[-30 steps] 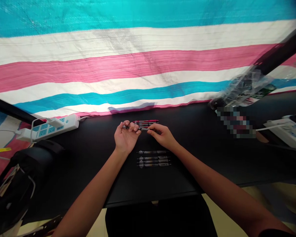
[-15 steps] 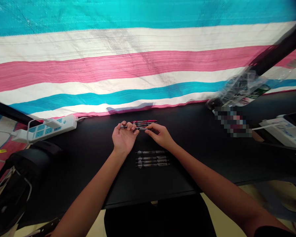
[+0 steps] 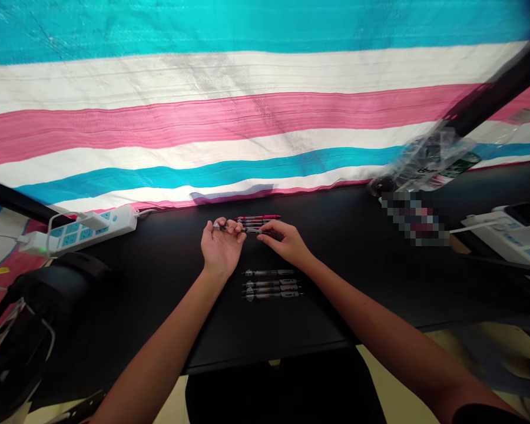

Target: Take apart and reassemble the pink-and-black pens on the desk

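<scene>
My left hand (image 3: 222,250) is turned palm up, its fingers curled round a dark pen with clear parts (image 3: 253,231). At the pen's right end, my right hand (image 3: 287,240) pinches it between thumb and fingertips. Just beyond my hands lie a red pen (image 3: 265,217) and a few darker pens (image 3: 251,222), partly hidden by my fingers. Closer to me, a single clear-and-black pen (image 3: 267,272) lies apart from a row of several similar pens (image 3: 269,290), all roughly parallel.
White power strips stand on the black table (image 3: 159,312), one at left (image 3: 92,229) and one at right (image 3: 512,238). Bottles in clear plastic (image 3: 433,159) lie at the back right. Black gear (image 3: 57,288) crowds the left edge. A striped tarp (image 3: 247,123) hangs behind.
Both hands stay nearly in place on the same pen. The right hand's fingertips have shifted slightly left along with the pen. The pens on the table have not moved.
</scene>
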Motion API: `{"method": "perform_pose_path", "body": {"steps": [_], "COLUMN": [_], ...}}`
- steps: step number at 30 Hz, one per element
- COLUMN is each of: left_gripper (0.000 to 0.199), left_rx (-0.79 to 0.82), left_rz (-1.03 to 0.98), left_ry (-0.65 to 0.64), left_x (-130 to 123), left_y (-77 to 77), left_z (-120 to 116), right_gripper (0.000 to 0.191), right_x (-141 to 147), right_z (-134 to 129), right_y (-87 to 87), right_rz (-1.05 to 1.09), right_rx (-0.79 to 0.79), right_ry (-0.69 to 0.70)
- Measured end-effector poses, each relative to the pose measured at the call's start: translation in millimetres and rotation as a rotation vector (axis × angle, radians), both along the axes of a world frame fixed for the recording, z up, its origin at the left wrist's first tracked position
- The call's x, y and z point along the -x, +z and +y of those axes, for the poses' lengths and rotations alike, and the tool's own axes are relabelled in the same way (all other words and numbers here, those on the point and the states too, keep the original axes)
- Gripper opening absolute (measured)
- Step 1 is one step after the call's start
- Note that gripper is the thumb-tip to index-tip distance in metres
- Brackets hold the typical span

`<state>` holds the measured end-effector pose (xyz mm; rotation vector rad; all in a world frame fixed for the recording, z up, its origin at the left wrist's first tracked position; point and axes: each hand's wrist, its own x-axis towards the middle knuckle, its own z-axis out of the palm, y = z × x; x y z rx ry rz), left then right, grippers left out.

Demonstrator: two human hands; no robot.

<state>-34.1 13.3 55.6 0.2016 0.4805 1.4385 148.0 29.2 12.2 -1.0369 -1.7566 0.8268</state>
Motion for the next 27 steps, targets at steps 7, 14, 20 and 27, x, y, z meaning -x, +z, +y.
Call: {"method": "perform_pose_path", "body": {"steps": [7,14,20,27], "left_gripper": [0.025,0.027,0.022,0.030], "left_rx": [-0.010,-0.005,-0.007,-0.016], "left_rz": [-0.004,-0.001,0.044,0.050], "left_ry": [-0.007,-0.011,0.016,0.019], "left_x": [-0.5,-1.0,-1.2,0.0], "left_y": [1.3,3.5,2.3,0.1], "left_z": [-1.5,-2.6,-1.9,-0.3], "right_gripper": [0.019,0.020,0.018,0.021], "right_x": [-0.9,-0.7,0.2,3.8], "right_z": [1.8,0.9,0.6,-0.6], "right_y": [-2.4,0.3,1.3,0.5], "right_rz": [-0.009,-0.016,-0.003,0.005], "right_rx": [-0.001,0.002,0.000,0.027], "right_ry": [-0.023,-0.026,-0.014,-0.025]}}
